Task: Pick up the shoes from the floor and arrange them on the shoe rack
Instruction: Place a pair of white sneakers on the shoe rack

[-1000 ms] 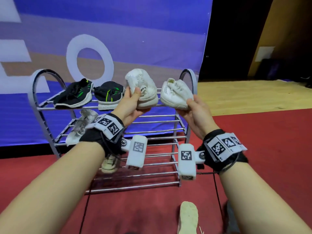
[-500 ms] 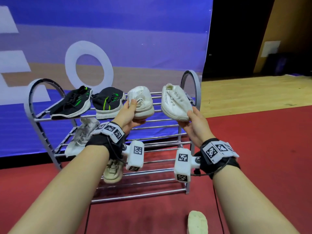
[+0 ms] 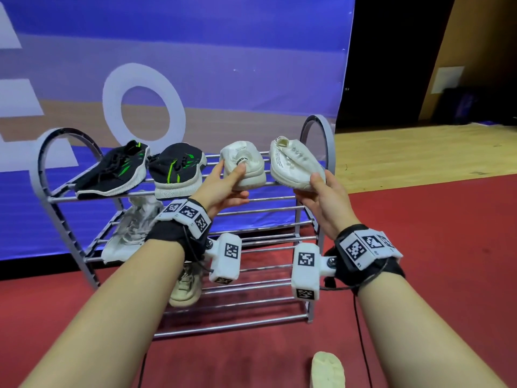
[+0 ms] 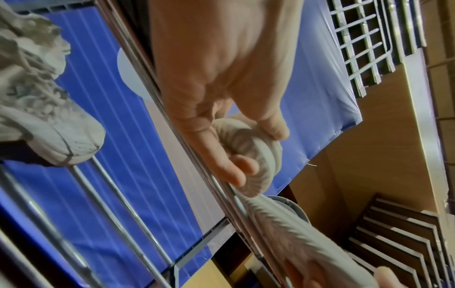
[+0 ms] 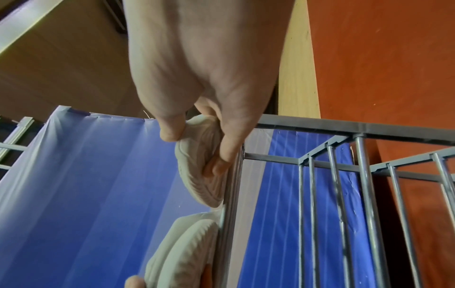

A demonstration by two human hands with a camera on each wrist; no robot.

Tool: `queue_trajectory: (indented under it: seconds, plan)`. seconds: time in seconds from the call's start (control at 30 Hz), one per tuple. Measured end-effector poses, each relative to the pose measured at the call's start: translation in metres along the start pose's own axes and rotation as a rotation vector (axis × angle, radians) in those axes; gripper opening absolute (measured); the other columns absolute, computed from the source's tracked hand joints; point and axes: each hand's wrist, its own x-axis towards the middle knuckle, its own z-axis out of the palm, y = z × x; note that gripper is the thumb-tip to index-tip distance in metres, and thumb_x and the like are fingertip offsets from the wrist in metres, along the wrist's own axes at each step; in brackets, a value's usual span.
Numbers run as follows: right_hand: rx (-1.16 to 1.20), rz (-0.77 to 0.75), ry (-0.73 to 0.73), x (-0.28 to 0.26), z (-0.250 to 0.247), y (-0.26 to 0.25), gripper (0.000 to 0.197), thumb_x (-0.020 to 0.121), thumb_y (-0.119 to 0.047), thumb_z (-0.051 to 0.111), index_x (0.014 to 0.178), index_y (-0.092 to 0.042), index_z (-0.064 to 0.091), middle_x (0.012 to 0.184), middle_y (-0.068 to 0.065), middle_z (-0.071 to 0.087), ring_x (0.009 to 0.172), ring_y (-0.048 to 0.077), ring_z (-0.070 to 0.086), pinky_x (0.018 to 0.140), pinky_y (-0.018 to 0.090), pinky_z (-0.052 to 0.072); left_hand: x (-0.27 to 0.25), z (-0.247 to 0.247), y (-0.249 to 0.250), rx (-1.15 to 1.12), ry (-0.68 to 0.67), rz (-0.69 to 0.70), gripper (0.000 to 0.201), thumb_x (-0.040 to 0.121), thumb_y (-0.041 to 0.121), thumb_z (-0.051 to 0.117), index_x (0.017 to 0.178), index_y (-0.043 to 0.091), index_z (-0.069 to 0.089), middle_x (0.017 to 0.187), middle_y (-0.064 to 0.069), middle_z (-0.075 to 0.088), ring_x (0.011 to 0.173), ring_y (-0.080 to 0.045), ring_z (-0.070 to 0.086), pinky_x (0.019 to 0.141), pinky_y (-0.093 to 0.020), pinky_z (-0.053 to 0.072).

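Two white shoes held at the shoe rack's (image 3: 317, 127) top shelf.

Left hand (image 3: 221, 186) clamped on the heel of the left white shoe (image 3: 246, 163), right hand (image 3: 321, 197) pinching the heel of the right white shoe (image 3: 293, 161); both at the shelf's right end, beside two black shoes (image 3: 173, 169).

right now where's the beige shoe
In the head view the beige shoe sits on the rack's lowest shelf, left of centre, partly hidden behind the left wrist, below the grey-white shoe.
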Motion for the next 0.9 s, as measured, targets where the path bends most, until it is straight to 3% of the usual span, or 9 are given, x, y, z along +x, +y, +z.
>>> queue_trajectory:
  seconds: [0.17, 0.27, 0.4, 0.5, 0.6, 0.67, 0.77, 0.83, 0.9]
  plan:
    - [0.005, 0.008, -0.018, 0.003, -0.004, 0.004, 0.035, 0.101, -0.012, 0.039, 0.135, -0.003, 0.041, 0.126, 0.012, 0.054, 0.100, 0.016, 0.061, 0.079, 0.026, 0.057, -0.001, -0.008, -0.006, 0.112, 0.032, -0.039, 0.055, 0.092, 0.042, 0.053, 0.140, 0.023, 0.034, 0.090, 0.006, 0.053, 0.035, -0.003, 0.047, 0.045, -0.023, 0.053]
    - [-0.002, 0.019, -0.009, 0.006, -0.003, 0.005, 0.035, 0.101, -0.013, 0.039, 0.136, -0.005, 0.040, 0.129, 0.012, 0.053, 0.113, 0.027, 0.057, 0.076, 0.025, 0.056, -0.004, -0.008, -0.008, 0.096, 0.029, -0.042, 0.050, 0.093, 0.042, 0.051, 0.138, 0.025, 0.036, 0.092, 0.009, 0.051, 0.038, -0.004, 0.045, 0.046, -0.023, 0.053]
    - [-0.001, 0.036, -0.010, 0.005, -0.005, 0.005, 0.037, 0.101, -0.016, 0.040, 0.137, -0.007, 0.039, 0.135, 0.013, 0.050, 0.119, 0.031, 0.055, 0.074, 0.025, 0.057, -0.005, -0.007, -0.008, 0.102, 0.012, -0.045, 0.049, 0.094, 0.043, 0.049, 0.137, 0.025, 0.038, 0.093, 0.009, 0.052, 0.045, -0.008, 0.044, 0.051, -0.026, 0.055]
    - [-0.026, 0.050, -0.008, 0.003, -0.006, 0.003, 0.040, 0.100, -0.018, 0.042, 0.139, -0.008, 0.038, 0.136, 0.014, 0.050, 0.101, 0.025, 0.063, 0.074, 0.025, 0.057, -0.010, -0.005, -0.010, 0.113, 0.028, -0.034, 0.051, 0.094, 0.046, 0.048, 0.139, 0.027, 0.036, 0.099, 0.011, 0.052, 0.050, -0.010, 0.046, 0.052, -0.026, 0.057]
    - [-0.083, 0.066, -0.009, -0.002, -0.007, 0.002, 0.045, 0.099, -0.020, 0.046, 0.141, -0.009, 0.034, 0.123, 0.010, 0.056, 0.086, 0.019, 0.064, 0.077, 0.025, 0.056, -0.017, -0.003, -0.014, 0.138, 0.067, -0.010, 0.055, 0.094, 0.045, 0.046, 0.143, 0.028, 0.027, 0.101, 0.005, 0.057, 0.053, -0.011, 0.049, 0.053, -0.025, 0.056]
    - [-0.179, 0.076, -0.005, -0.008, -0.009, 0.002, 0.047, 0.098, -0.019, 0.048, 0.141, -0.010, 0.033, 0.116, 0.004, 0.056, 0.084, 0.019, 0.064, 0.079, 0.026, 0.055, -0.022, -0.002, -0.020, 0.154, 0.085, 0.012, 0.057, 0.095, 0.041, 0.047, 0.144, 0.027, 0.022, 0.099, -0.001, 0.061, 0.048, -0.009, 0.050, 0.052, -0.024, 0.055]
    - [-0.293, 0.112, 0.071, -0.017, -0.011, 0.001, 0.054, 0.096, -0.017, 0.051, 0.145, -0.013, 0.027, 0.117, 0.006, 0.052, 0.086, 0.021, 0.062, 0.081, 0.030, 0.054, -0.030, -0.003, -0.028, 0.186, 0.110, 0.030, 0.061, 0.095, 0.039, 0.049, 0.145, 0.024, 0.018, 0.098, -0.004, 0.062, 0.037, -0.002, 0.049, 0.049, -0.022, 0.050]
    - [-0.357, 0.143, 0.127, -0.019, -0.013, 0.001, 0.057, 0.095, -0.011, 0.051, 0.146, -0.010, 0.025, 0.108, 0.006, 0.052, 0.073, 0.018, 0.059, 0.068, 0.025, 0.052, -0.036, -0.003, -0.031, 0.199, 0.115, 0.021, 0.059, 0.096, 0.037, 0.048, 0.143, 0.020, 0.019, 0.090, -0.001, 0.060, 0.034, -0.001, 0.048, 0.046, -0.021, 0.048]
    - [-0.489, 0.185, 0.126, -0.023, -0.015, 0.005, 0.047, 0.093, -0.006, 0.050, 0.138, -0.006, 0.036, 0.089, 0.004, 0.053, 0.059, 0.014, 0.052, 0.044, 0.016, 0.044, -0.044, -0.003, -0.035, 0.218, 0.109, -0.001, 0.053, 0.096, 0.035, 0.048, 0.140, 0.015, 0.026, 0.084, -0.001, 0.059, 0.032, -0.001, 0.047, 0.042, -0.019, 0.046]
